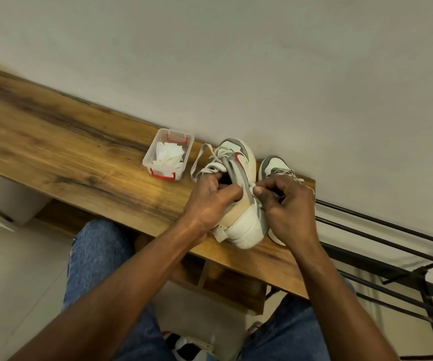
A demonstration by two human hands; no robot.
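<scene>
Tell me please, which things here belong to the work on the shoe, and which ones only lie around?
In the job:
- left hand, gripping the white sneaker at its opening
- right hand, pinching the lace

Lying about:
- second sneaker, beside it on the table
- clear box with crumpled white sheets
- black rack

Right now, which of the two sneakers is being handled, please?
The red-swoosh sneaker beside the plastic box: left hand grips its opening, right hand pinches its lace. The other sneaker stands farther right.
</scene>
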